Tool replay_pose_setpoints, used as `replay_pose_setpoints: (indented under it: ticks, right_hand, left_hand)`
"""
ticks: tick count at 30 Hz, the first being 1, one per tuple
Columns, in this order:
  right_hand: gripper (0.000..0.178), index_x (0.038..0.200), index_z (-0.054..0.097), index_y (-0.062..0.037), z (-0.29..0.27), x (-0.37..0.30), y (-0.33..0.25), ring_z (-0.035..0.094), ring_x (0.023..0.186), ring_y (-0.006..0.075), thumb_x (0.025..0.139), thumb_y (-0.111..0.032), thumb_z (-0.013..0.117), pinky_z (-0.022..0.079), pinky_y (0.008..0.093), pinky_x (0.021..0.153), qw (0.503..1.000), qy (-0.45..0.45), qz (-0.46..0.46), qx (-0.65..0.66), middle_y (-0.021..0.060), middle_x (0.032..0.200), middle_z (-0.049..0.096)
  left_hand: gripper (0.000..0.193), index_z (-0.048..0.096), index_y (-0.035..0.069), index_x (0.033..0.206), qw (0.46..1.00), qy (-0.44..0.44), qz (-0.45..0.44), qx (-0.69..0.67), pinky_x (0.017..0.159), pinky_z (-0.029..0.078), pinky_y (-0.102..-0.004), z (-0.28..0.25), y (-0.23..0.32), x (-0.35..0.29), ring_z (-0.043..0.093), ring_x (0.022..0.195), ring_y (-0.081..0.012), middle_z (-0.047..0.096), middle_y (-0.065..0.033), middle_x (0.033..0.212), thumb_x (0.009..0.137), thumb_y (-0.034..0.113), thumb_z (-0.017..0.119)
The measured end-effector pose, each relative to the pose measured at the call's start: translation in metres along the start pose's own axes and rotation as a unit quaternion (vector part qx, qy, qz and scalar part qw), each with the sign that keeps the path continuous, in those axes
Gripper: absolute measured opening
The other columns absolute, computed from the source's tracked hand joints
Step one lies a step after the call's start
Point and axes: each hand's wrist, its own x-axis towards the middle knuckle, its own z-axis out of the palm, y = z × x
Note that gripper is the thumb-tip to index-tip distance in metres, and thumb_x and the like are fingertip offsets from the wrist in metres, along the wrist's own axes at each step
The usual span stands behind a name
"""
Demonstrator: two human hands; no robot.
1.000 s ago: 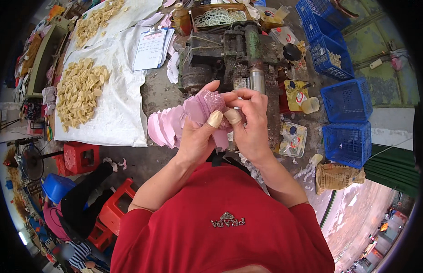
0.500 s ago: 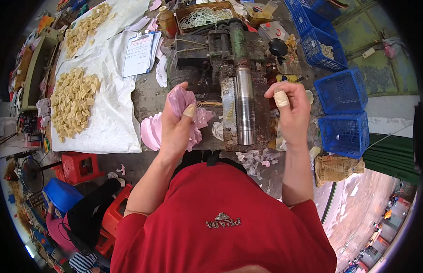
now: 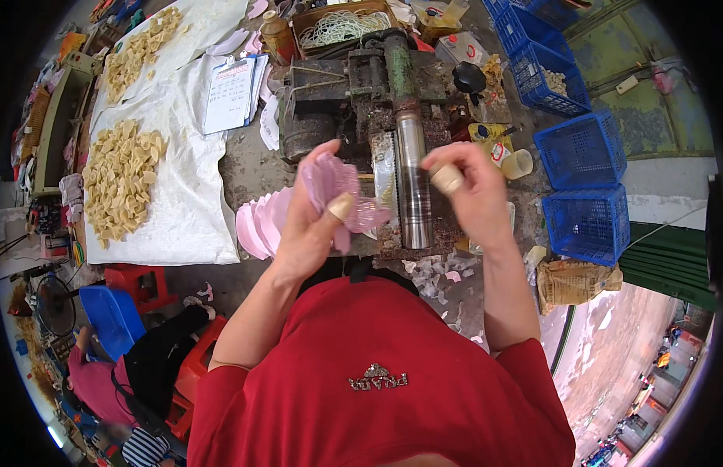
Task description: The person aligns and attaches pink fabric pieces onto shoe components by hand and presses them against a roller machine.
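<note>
My left hand (image 3: 307, 233), thumb wrapped in beige tape, is closed round a bunch of glittery pink-purple sheet pieces (image 3: 326, 177) just left of a steel roller (image 3: 410, 148). One piece sticks out toward the roller. Beneath and beside this hand, pale pink curved pieces (image 3: 256, 226) lie fanned on the bench. My right hand (image 3: 482, 202), with a taped thumb too, is raised at the roller's right side. Its fingers are curled together in a pinch, and I cannot make out anything between them. The roller belongs to a grimy green machine (image 3: 400, 74).
White sheeting (image 3: 194, 210) at left carries heaps of small tan pieces (image 3: 124, 179) and a clipboard (image 3: 233, 93). Blue crates (image 3: 585, 226) stand along the right. Scraps (image 3: 443, 280) litter the area below the roller. A person in pink (image 3: 101, 385) is near red stools (image 3: 136, 288) at lower left.
My left hand has moved right toward the roller with the pink-purple pieces. My right hand has come left, closer to the roller. At lower left, the blue tub beside the other person has tilted.
</note>
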Motion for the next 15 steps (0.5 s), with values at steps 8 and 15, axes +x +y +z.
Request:
replay_pose_setpoints:
  ticks: [8,15]
  right_hand:
    - [0.015,0.088,0.055,-0.0032,0.030,-0.015,0.003,0.056,0.083,0.0160,0.081,-0.013,0.064,0.045,0.0300,0.074,0.989,0.040,0.039,0.136,0.0081,0.088,0.058]
    - [0.008,0.089,0.054,0.0007,-0.054,0.006,0.025,0.055,0.077,0.0130,0.082,-0.003,0.053,0.043,0.0307,0.068,0.966,-0.081,0.146,-0.200,0.0064,0.081,0.058]
  left_hand:
    - [0.066,0.015,0.008,0.142,0.986,-0.068,0.110,-0.100,0.089,0.039,-0.0269,0.023,-0.003,0.007,0.046,0.098,-0.0120,0.045,-0.0042,0.109,0.089,0.004,0.053]
    - [0.061,0.031,0.003,0.133,0.954,-0.050,0.078,0.286,0.096,0.039,-0.0363,-0.008,-0.024,0.009,0.048,0.113,-0.0307,0.045,-0.0173,0.115,0.078,-0.010,0.051]
